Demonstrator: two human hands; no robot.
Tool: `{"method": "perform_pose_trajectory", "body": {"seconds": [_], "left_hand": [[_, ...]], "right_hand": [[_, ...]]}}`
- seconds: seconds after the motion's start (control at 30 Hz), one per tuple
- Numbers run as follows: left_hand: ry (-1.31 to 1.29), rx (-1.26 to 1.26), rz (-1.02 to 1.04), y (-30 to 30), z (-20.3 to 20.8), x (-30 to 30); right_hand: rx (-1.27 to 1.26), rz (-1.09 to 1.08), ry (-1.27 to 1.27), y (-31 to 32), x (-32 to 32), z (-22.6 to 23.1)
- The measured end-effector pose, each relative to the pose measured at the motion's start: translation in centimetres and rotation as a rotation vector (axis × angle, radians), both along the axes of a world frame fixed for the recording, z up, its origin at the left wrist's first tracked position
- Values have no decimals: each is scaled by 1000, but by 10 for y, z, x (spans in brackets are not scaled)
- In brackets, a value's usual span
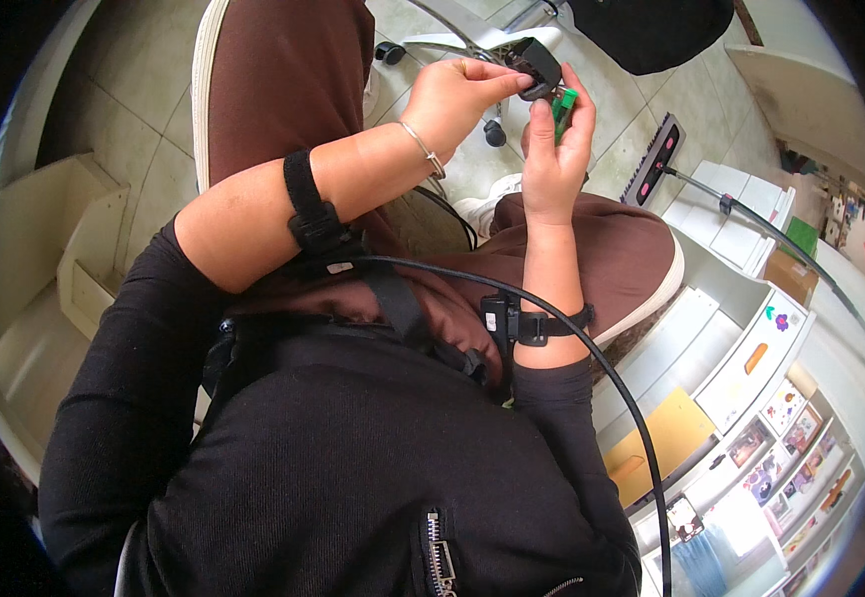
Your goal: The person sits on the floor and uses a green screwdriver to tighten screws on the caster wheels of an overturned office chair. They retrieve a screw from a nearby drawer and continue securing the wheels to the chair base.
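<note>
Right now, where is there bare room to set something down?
Tiled floor looks bare between the left trouser leg and the pale cabinet, and a smaller patch between the right hand and the broom head. It is crowded beyond the left hand and black block, where the wheeled chair base stands, and at lower right, among white drawers.

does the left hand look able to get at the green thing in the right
Likely yes: the left hand is close by the green thing, though it's busy pinching the black part and would probably need freeing.
</note>
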State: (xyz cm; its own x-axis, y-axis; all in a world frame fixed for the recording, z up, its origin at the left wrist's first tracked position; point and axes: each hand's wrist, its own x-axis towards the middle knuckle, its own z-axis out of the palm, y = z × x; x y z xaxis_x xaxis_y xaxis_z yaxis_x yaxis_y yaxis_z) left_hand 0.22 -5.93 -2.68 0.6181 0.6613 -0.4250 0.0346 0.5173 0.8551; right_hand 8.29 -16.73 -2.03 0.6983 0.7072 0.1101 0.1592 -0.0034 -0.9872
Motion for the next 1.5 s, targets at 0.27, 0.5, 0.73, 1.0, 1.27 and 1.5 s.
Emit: {"method": "perform_pose_trajectory", "body": {"seconds": [0.27, 0.5, 0.73, 1.0, 1.27, 1.5], "left_hand": [[-31, -49, -9, -1, 1, 0], [-18, -41, -39, 1, 0, -1], [-108, -89, -73, 1, 3, -4], [-143, -31, -131, 2, 2, -8], [-77, -75, -155, 3, 6, -9], [-102, 30, -89, 3, -1, -5]], "right_hand": [[25, -25, 6, 1, 1, -3], [-107, -41, 150, 0, 14, -9], [-129, -35, 150, 5, 20, -6], [-65, 7, -18, 5, 15, 8], [20, -11, -281, 3, 19, 2], [73, 7, 128, -8, 9, 4]]}}
